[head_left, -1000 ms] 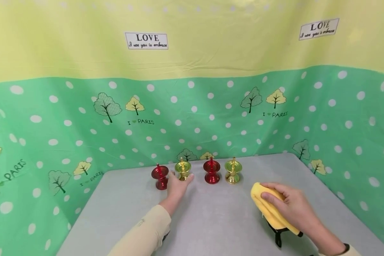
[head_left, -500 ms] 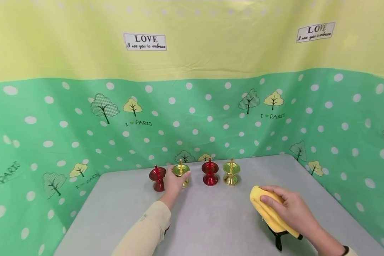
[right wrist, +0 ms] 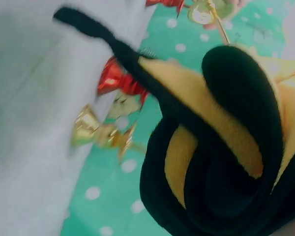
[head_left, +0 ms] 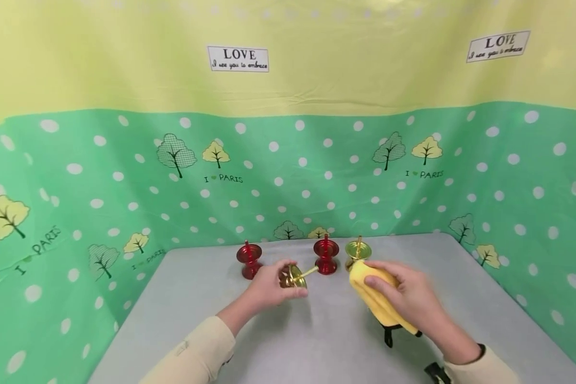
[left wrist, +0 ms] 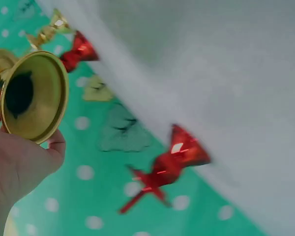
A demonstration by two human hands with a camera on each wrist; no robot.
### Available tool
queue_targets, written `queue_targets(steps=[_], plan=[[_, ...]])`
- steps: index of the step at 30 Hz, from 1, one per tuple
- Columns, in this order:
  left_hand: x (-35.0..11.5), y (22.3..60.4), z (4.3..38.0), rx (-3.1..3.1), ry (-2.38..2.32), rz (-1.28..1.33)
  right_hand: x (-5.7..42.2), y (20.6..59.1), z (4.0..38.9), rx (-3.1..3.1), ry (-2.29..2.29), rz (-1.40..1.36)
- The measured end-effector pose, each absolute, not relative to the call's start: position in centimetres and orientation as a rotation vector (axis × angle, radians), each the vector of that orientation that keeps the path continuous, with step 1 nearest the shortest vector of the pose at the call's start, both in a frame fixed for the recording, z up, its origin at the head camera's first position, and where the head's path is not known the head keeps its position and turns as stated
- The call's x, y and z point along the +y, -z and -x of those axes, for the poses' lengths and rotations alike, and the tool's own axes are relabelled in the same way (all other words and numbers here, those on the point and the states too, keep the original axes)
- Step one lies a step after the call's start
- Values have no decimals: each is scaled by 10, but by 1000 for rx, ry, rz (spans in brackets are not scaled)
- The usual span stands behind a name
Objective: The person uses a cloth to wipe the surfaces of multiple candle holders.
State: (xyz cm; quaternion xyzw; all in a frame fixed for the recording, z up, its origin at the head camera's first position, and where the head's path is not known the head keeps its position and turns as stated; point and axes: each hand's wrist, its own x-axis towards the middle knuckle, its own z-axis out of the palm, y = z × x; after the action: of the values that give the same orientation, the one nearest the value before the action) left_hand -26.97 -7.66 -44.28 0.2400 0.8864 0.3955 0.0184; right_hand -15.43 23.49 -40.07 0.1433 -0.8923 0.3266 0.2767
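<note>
Here, tilted gold candlestick (head_left: 296,278), cloth (head_left: 375,298) (both gripped)

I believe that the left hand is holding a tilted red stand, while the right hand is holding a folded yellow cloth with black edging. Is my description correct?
Not entirely: the stand in the left hand is gold, not red, as the head view shows. It is indeed tilted, and the right hand does hold the folded yellow cloth with black edging.
</note>
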Motion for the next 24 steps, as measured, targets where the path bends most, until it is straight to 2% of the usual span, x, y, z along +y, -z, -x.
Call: queue_targets(steps=[4,9,14,24], plan=[[-66,427,254,2719,-1052,-1027,212,401,169,-2211,-471,-683],[-54,415,242,2669,-1071,-1118,190,408,179,-2048,-129,-962],[-47,412,236,2654,-1104,-1114,180,421,184,-2002,16,-1012],[-47,403,230,2713,-976,-1178,179,429,192,-1904,-11,-1051]])
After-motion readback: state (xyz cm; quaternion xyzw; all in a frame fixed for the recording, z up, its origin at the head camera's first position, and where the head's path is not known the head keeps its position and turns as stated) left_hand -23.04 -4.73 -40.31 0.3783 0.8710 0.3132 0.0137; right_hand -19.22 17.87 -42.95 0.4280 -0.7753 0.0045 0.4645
